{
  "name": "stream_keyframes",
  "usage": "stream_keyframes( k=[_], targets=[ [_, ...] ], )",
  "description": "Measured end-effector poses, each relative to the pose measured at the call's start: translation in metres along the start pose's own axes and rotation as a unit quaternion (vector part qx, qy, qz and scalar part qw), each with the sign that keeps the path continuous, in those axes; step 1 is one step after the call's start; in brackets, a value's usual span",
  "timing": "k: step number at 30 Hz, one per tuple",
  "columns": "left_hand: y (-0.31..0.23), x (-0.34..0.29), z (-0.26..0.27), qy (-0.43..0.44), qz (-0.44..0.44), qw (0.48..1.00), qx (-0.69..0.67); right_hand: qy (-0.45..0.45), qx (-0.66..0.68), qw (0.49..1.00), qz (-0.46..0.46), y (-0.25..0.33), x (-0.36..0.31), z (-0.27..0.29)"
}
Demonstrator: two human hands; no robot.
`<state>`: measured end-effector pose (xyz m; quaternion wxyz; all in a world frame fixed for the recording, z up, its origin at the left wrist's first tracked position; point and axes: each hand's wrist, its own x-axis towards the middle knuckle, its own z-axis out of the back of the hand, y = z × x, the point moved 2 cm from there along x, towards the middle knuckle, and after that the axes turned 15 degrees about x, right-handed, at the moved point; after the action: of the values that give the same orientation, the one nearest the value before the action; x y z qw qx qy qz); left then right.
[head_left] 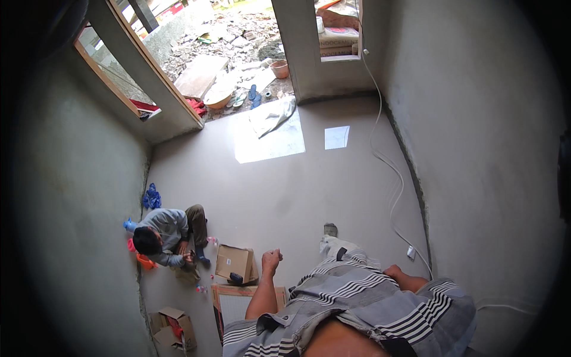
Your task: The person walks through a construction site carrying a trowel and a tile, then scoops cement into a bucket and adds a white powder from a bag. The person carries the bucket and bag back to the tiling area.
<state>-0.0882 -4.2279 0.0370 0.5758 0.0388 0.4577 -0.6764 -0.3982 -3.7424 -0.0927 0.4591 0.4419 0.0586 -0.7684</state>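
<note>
My left hand [272, 262] hangs beside my body with its fingers curled in, and nothing shows in it. Closest to it, on the left, stands a brown cardboard box [233, 260] with a small black object [236, 278] at its near edge. A wood-rimmed panel [233, 290] lies on the floor below that box, partly behind my left forearm. My right hand [392, 271] shows only as a small rounded part past my striped grey shirt; its fingers cannot be made out. One of my shoes [331, 229] points forward on the floor.
A person [172, 238] sits on the floor by the left wall, near an orange container [145, 261] and a blue bag [152, 196]. An open carton [172, 328] stands lower left. A white cable [399, 178] runs along the right wall. White cloth [275, 116] lies at the doorway.
</note>
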Motion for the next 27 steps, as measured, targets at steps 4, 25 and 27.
stream_keyframes(
  k=[4, 25, 27],
  targets=[
    [-0.051, 0.063, 0.027, 0.031, 0.067, 0.997, -0.021, -0.015, 0.28, 0.945, -0.165, 0.004, 0.111, 0.151],
    [-0.212, 0.515, 0.26, 0.028, 0.2, 0.97, -0.132, -0.165, 0.44, 0.875, -0.116, 0.212, 0.532, 0.701],
    [-0.264, 0.592, 0.301, 0.03, 0.151, 0.986, -0.068, -0.125, 0.559, 0.797, -0.19, 0.194, 0.546, 0.693]
  ],
)
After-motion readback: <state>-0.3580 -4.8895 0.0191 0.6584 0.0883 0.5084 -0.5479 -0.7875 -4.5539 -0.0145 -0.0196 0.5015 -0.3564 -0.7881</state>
